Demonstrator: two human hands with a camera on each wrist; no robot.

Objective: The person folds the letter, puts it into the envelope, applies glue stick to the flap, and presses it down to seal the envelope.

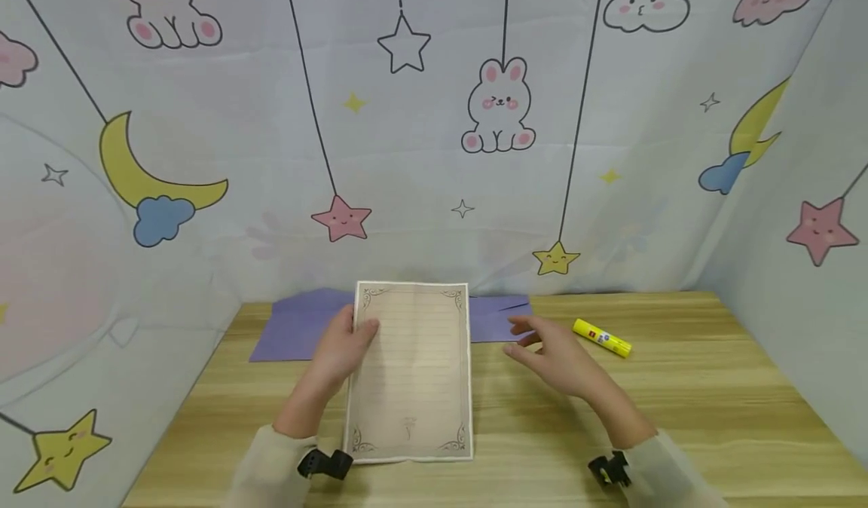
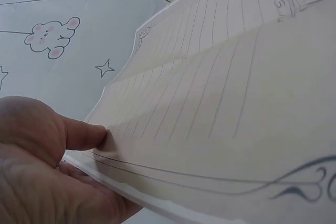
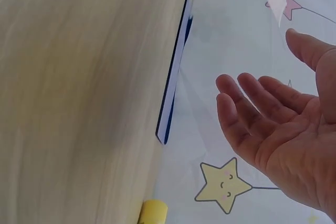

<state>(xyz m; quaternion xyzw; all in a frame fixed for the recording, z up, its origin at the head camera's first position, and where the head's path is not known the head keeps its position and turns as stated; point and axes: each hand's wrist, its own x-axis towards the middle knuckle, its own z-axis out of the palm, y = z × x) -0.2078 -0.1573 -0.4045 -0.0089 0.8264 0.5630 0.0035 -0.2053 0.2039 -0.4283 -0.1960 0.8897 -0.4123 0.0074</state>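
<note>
A lined cream sheet with ornate corners (image 1: 410,372) is held up in front of the person by the left hand (image 1: 344,346), thumb on its face at the left edge. The left wrist view shows that hand (image 2: 58,166) pinching the border of the sheet (image 2: 210,93), which has a crease across it. To the right of the sheet, the right hand (image 1: 556,353) is in the air, holding nothing; in the right wrist view this hand (image 3: 283,124) has its fingers spread and slightly bent. Behind the sheet lies purple paper (image 1: 294,331), its middle hidden.
A yellow glue stick (image 1: 602,338) lies on the wooden table (image 1: 678,402) beyond the right hand. White cloth printed with stars, bunnies and moons (image 1: 420,154) hangs behind the table and along its sides.
</note>
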